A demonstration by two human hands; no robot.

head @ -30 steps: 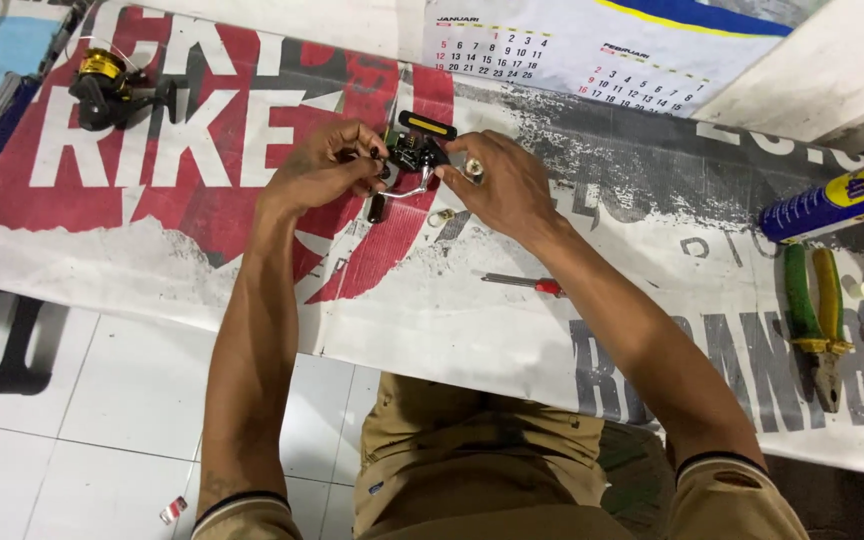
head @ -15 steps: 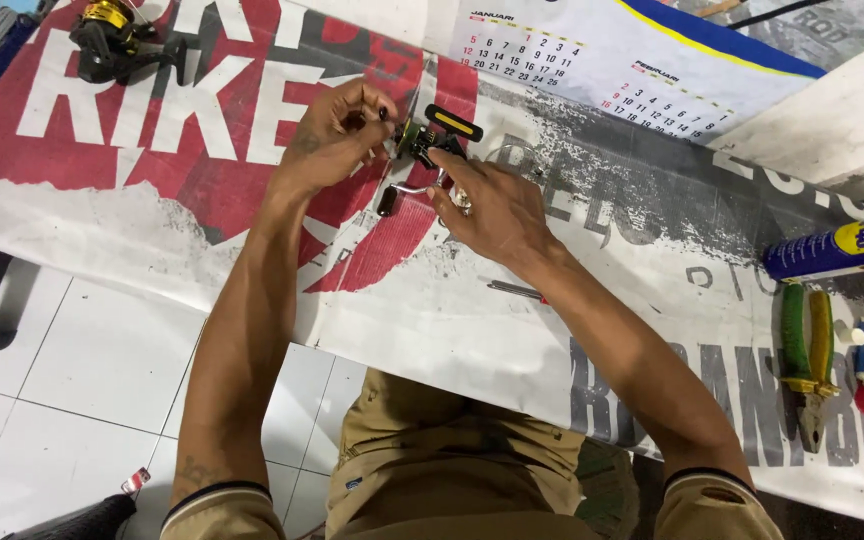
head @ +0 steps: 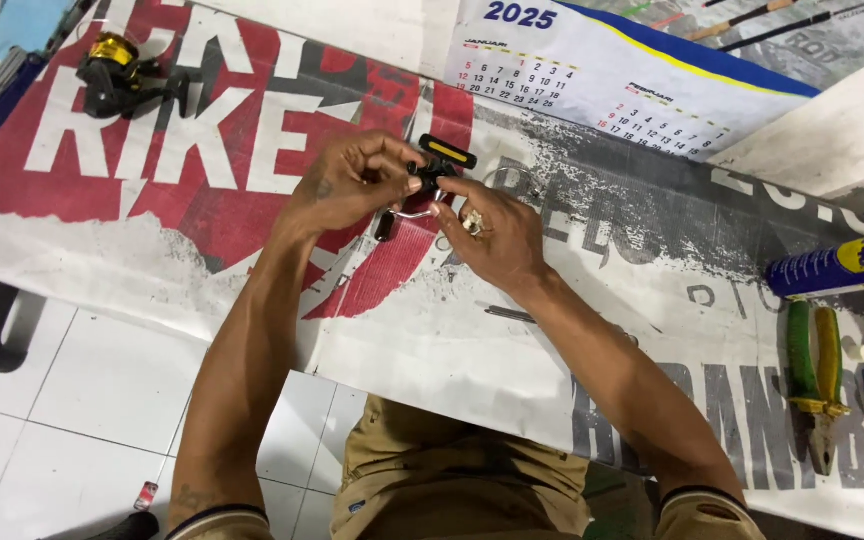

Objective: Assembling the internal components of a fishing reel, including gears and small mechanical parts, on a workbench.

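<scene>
We pinch a small black and yellow fishing reel (head: pixel 439 165) between both hands above the printed banner (head: pixel 252 200): our left hand (head: pixel 347 185) clamps it from nine o'clock, our right hand (head: pixel 487 235) from five o'clock, fingers closed on it. Green-handled pliers (head: pixel 814 375) lie well apart at four o'clock.

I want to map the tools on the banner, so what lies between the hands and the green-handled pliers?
In the head view, only printed banner lies between the right hand and the pliers, save a thin dark tool near the wrist.
</scene>
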